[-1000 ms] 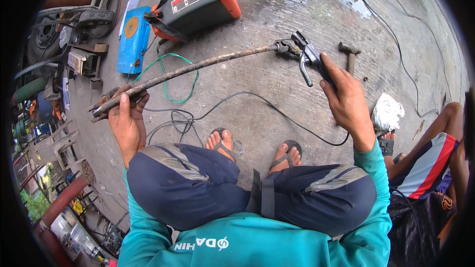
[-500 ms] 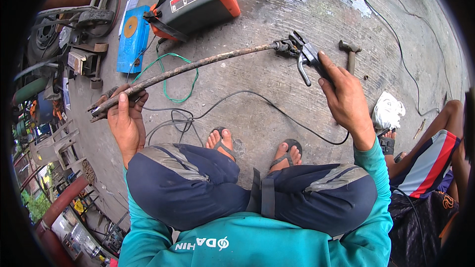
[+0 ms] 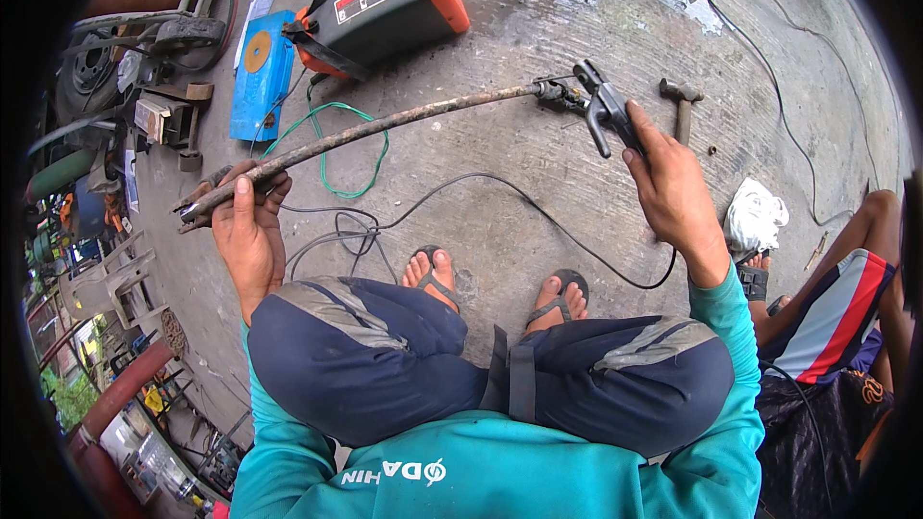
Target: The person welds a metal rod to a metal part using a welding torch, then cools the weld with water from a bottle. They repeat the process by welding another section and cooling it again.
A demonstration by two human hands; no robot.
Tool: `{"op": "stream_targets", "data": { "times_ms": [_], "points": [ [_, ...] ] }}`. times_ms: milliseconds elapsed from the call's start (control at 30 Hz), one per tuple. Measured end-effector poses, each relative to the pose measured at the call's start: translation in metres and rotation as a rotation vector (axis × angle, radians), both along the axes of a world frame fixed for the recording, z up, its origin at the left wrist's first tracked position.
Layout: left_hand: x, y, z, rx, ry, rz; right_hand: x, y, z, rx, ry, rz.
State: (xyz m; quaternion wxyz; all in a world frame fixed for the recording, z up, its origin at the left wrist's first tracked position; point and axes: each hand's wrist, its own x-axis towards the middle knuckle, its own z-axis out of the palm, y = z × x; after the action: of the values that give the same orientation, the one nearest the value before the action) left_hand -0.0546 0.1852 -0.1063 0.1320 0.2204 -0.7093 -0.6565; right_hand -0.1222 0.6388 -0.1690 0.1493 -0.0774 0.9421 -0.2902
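My left hand (image 3: 248,240) grips the forked near end of a long rusty metal shaft (image 3: 385,125), the thumb on top and the fingers underneath. The shaft slants up to the right, held above the ground, and ends in a dark jointed fitting (image 3: 555,93). My right hand (image 3: 678,197) is closed round the black handle of a welding electrode holder (image 3: 606,101), whose lever sticks out toward the left. The holder's jaws are right beside the fitting. A thin dark line runs between them; whether the jaws touch the fitting I cannot tell.
A black and orange welding machine (image 3: 385,14) stands beyond the shaft, next to a blue case (image 3: 258,86). A hammer (image 3: 683,101) and a white cloth (image 3: 755,216) lie at right. Black cable (image 3: 519,194) and green cord (image 3: 322,173) cross the concrete. Another person's leg (image 3: 836,259) is at far right.
My right hand has moved slightly right and turned the electrode holder more upright by the shaft's far end. The left hand and shaft have barely shifted.
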Motion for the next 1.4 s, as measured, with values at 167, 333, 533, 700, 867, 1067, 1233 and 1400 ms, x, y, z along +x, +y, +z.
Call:
{"op": "stream_targets", "data": {
  "times_ms": [167,333,533,700,867,1067,1233,1400],
  "points": [
    [-0.001,-0.002,0.0,0.016,0.009,-0.029,0.003,0.003,0.007,-0.038,0.066,0.05],
    [-0.001,-0.003,0.0,0.012,0.009,-0.032,0.001,0.0,0.004,-0.068,0.063,0.022],
    [-0.001,-0.002,0.0,0.001,0.007,-0.025,0.001,0.001,0.002,-0.059,0.039,0.031],
    [0.0,-0.004,-0.001,0.006,0.008,-0.02,0.003,0.003,-0.001,-0.041,0.046,0.032],
    [-0.001,-0.005,-0.002,0.016,0.018,-0.044,0.002,0.003,-0.004,-0.052,0.076,0.049],
    [-0.001,-0.003,-0.001,-0.001,-0.002,-0.016,0.005,0.006,-0.011,-0.065,0.075,0.046],
    [-0.001,-0.001,0.0,-0.004,0.012,-0.001,-0.004,0.005,-0.01,-0.09,0.032,-0.036],
    [-0.001,-0.004,0.0,0.002,0.009,-0.054,0.0,0.012,0.007,0.01,-0.09,0.094]
  ]
}}
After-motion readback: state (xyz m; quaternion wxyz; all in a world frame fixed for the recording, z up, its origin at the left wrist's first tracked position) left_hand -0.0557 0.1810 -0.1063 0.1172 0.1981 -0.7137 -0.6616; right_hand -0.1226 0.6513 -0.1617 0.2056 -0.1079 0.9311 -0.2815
